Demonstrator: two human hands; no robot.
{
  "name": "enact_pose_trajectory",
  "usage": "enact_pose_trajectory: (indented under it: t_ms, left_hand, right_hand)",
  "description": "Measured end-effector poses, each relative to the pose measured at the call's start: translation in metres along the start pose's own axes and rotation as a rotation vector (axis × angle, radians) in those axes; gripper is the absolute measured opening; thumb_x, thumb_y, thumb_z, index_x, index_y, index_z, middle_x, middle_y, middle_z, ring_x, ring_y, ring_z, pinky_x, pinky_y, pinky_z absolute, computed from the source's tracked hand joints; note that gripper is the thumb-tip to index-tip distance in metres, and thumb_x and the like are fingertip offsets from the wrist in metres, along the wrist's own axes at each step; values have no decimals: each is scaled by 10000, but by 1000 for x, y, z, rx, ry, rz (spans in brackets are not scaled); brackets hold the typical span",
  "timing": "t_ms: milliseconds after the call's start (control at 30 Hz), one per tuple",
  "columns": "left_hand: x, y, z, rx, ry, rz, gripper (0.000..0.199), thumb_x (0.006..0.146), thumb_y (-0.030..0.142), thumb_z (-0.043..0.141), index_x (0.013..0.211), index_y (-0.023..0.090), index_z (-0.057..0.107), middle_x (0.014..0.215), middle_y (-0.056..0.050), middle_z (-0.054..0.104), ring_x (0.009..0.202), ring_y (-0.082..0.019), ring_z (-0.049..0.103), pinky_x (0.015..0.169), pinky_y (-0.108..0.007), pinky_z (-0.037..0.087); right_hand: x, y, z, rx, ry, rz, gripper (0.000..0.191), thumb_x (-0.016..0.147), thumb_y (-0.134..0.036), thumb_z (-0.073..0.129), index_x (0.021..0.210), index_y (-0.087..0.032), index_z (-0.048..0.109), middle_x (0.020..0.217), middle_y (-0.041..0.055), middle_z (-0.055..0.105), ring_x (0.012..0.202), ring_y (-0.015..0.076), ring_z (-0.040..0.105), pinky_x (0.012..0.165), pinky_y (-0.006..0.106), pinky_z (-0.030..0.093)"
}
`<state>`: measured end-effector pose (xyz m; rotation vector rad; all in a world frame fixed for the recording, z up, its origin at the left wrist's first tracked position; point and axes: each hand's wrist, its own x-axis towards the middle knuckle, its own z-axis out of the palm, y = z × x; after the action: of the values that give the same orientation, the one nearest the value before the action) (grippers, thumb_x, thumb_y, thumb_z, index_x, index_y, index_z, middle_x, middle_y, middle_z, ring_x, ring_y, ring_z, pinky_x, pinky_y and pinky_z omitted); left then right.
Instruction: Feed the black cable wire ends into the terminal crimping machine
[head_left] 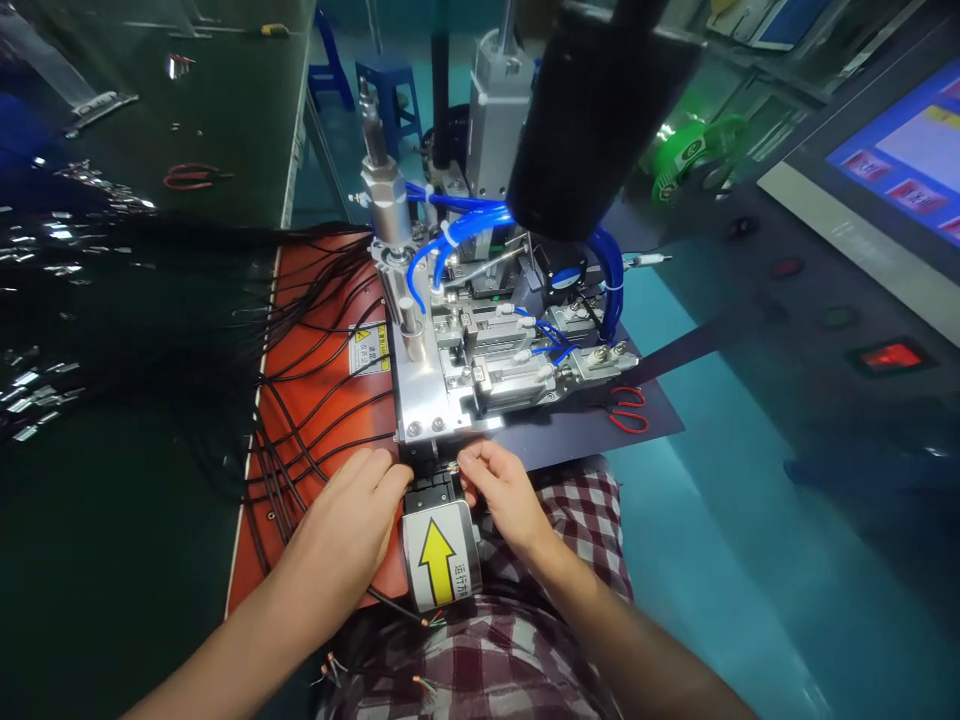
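Observation:
My left hand (360,500) is closed at the left side of a small feed track (435,490), its fingertips curled down so that what they hold is hidden. Several black cables (292,445) run up to and under this hand. On the track's other side my right hand (499,485) pinches the ends of thin wires (452,467) between thumb and forefinger. Both hands are just in front of the metal plate of a bench machine (427,400). Below them a white cover with a yellow arrow (437,560) sits at the machine's near end.
Blue air hoses (480,220) loop over the machine. Red-handled scissors (630,410) lie on the dark plate at right. A bundle of cables spreads over the orange mat (300,350). Stripped cable ends (330,665) hang by my lap. A control screen (900,160) stands at right.

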<state>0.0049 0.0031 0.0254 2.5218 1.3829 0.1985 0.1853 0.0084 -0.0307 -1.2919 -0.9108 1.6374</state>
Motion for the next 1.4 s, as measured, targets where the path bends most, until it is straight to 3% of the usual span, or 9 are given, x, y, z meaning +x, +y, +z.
enact_pose_trajectory:
  t_ms: [333,567,700,933,1167,1400]
  left_hand:
    - [0,11,1,145,-56,-8,248,788,-43,391,876,137,538,816,-70,456,755,-243,434,645,-391,453]
    - [0,14,0,186,-73,-31,200,813,-11,414,855,125,554,792,-64,453,739,-238,447,628,-379,449]
    - [-3,13,-1,235,-23,-22,207,823,5,423,874,128,581,785,-67,482,731,-242,457,625,-380,446]
    - [-2,19,6,-22,11,80,345,858,36,422,1191,87,500,1000,-113,536,857,-237,489,720,-370,490]
    - [7,17,11,-156,51,76,316,867,50,431,1162,98,532,974,-106,561,836,-220,520,695,-344,519]
    - [6,23,21,-18,59,53,354,841,23,429,1180,70,521,950,-121,558,798,-242,509,646,-391,529]
  right_hand:
    - [-3,-1,1,-42,27,-45,255,798,-411,579,698,-191,499,568,-60,472,473,95,443,495,240,367]
    - [-3,-2,-1,-69,33,-60,237,815,-383,576,705,-185,506,564,-59,477,484,95,451,499,235,372]
    - [-2,-1,-1,-33,24,-44,238,806,-386,581,706,-186,501,589,-56,486,485,90,449,496,233,372]
    - [-2,-1,2,-19,17,-38,255,807,-402,574,700,-189,486,575,-61,458,486,93,435,491,235,364]
    - [-2,2,1,-28,15,-53,272,841,-432,535,726,-189,488,593,-56,474,503,99,452,505,238,371]
    - [-3,8,3,-51,45,-87,242,861,-392,530,734,-188,494,585,-58,460,510,97,445,499,230,359]
